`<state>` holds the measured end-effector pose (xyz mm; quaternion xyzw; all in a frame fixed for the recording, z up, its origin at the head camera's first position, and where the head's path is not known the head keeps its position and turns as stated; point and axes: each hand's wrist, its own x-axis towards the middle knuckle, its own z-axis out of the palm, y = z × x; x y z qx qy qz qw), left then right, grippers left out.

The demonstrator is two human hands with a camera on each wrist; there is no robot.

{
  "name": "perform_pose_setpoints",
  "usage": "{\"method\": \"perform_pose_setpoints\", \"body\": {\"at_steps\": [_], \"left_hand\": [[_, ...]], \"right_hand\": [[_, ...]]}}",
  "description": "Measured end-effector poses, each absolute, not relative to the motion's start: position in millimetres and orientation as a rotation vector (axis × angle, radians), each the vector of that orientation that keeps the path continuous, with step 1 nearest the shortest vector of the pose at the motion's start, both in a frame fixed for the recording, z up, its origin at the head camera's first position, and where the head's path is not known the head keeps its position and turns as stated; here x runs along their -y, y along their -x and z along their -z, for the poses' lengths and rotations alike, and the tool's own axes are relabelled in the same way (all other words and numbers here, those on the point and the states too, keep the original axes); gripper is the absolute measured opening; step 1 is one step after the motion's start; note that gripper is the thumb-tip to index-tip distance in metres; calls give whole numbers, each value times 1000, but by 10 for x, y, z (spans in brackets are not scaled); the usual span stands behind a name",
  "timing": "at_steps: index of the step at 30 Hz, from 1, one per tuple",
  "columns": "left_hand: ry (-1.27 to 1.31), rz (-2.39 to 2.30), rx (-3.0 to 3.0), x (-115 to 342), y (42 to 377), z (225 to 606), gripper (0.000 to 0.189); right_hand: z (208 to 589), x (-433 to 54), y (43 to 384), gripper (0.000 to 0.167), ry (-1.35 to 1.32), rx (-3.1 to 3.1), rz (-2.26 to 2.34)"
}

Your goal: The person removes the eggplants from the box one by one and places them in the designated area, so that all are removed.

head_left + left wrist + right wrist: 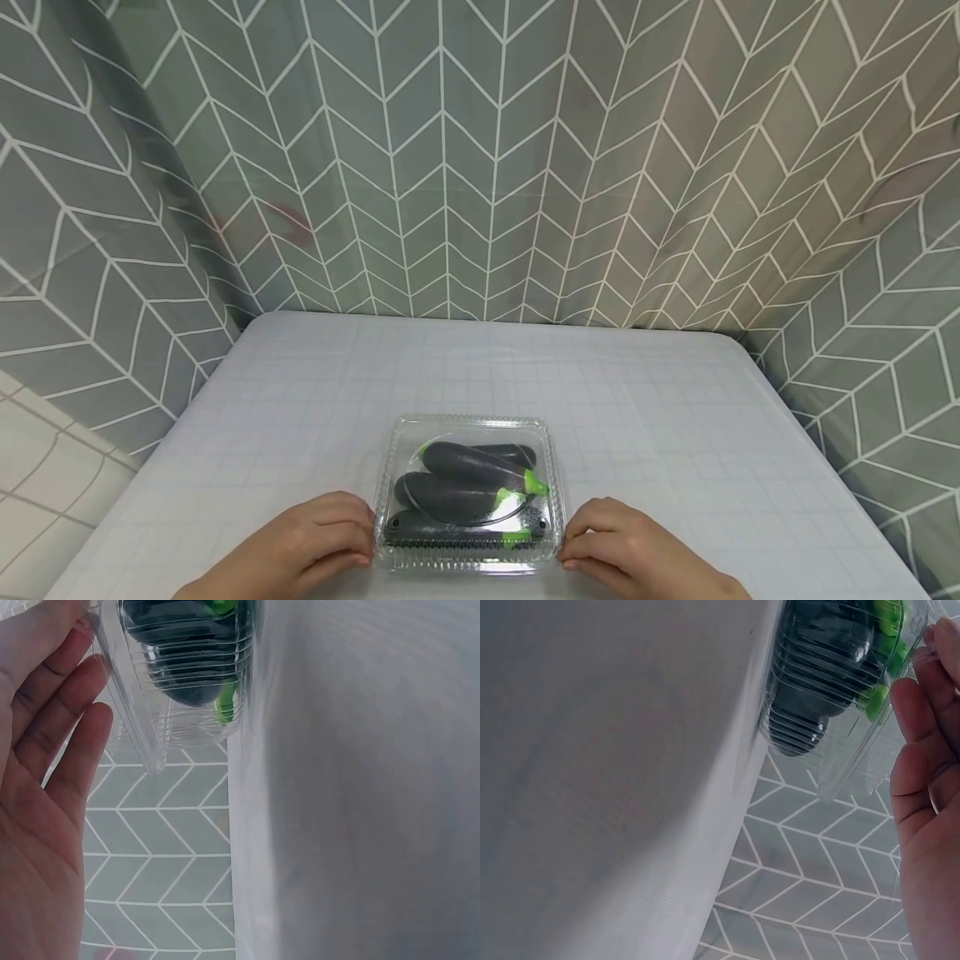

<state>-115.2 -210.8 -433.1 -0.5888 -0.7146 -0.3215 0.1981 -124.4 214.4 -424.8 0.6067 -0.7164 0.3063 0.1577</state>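
A clear plastic clamshell container (405,429) sits on the table near its front, lid down. Inside lie several dark eggplants (457,493) with bright green stem ends. At the container's near left corner, my left hand (318,542) pinches the rim; in the left wrist view its thumb and forefinger meet at the lip, the other fingers loosely bent. My right hand (622,546) pinches the rim at the near right corner. The right wrist view has the ribbed side wall and eggplants (829,645) beside those fingers, with the fingertips partly cut off by the frame.
A white cloth with a faint grid covers the table (637,400). Grey curtains (480,167) with a white chevron pattern hang behind it and on both sides. Pale floor tiles (45,467) show at the lower left.
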Motion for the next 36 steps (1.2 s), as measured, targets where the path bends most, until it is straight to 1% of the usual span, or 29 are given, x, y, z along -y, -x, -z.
{"method": "perform_pose_setpoints", "body": {"at_steps": [12, 17, 26, 32, 36], "left_hand": [[1580, 890, 2124, 2113, 1114, 4338, 16], [1580, 896, 2112, 2117, 1109, 4324, 16], [1657, 945, 1940, 2116, 1138, 4266, 20], [1674, 902, 1852, 2102, 1160, 4224, 10], [1659, 910, 1831, 2094, 1167, 4178, 7]], "right_hand": [[4279, -2147, 1246, 15, -1736, 2109, -932], [4271, -2148, 1240, 12, -1734, 2105, -920], [4253, -2180, 1234, 13, -1716, 2099, -830], [4234, -2209, 1212, 10, -1640, 2169, -815], [4174, -2203, 1220, 13, -1607, 2148, -847]]}}
